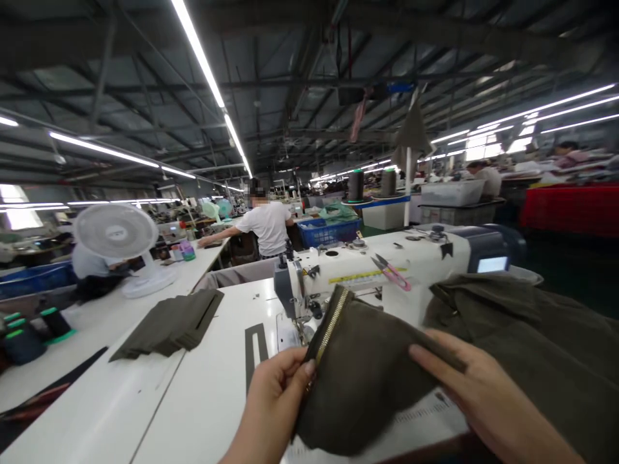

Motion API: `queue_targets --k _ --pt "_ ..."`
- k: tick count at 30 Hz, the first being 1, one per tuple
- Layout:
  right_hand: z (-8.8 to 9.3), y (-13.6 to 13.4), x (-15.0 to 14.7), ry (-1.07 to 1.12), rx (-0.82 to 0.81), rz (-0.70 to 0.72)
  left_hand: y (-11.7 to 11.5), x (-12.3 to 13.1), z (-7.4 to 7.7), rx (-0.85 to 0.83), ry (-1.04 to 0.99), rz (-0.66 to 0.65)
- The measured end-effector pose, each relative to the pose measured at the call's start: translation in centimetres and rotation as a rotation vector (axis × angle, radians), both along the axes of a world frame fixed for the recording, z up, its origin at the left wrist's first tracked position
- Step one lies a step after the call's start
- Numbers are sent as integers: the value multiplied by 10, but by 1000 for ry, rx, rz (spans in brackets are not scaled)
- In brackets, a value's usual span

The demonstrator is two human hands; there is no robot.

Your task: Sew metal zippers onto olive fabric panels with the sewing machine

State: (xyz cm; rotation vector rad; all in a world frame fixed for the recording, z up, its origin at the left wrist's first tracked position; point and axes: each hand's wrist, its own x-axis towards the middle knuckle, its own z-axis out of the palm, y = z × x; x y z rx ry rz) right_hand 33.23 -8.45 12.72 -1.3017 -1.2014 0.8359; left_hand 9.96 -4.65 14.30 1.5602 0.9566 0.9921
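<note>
Between my two hands hangs a dark olive fabric piece with a brass-toothed zipper along its left edge. My left hand pinches that edge at the lower end of the zipper. On the other side, my right hand grips the fabric's right edge between thumb and fingers. The piece is held up in front of the sewing machine, and it hides part of the needle area. More olive fabric lies heaped to the right of the machine, beside my right hand.
A stack of olive cut pieces lies on the white table, near a dark slotted template. Pink-handled thread snips rest on the machine. A white fan and thread cones stand left. A person sits ahead.
</note>
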Motion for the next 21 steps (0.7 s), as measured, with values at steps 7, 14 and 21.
queue_targets --k 7,14,21 --pt "-38 59 22 -401 12 21 7 -6 -73 49 126 -102" --pt "-93 102 -4 -515 3 172 28 -31 -60 519 905 -387" --pt "-85 101 -1 -347 -50 74 46 -12 -51 538 965 -408"
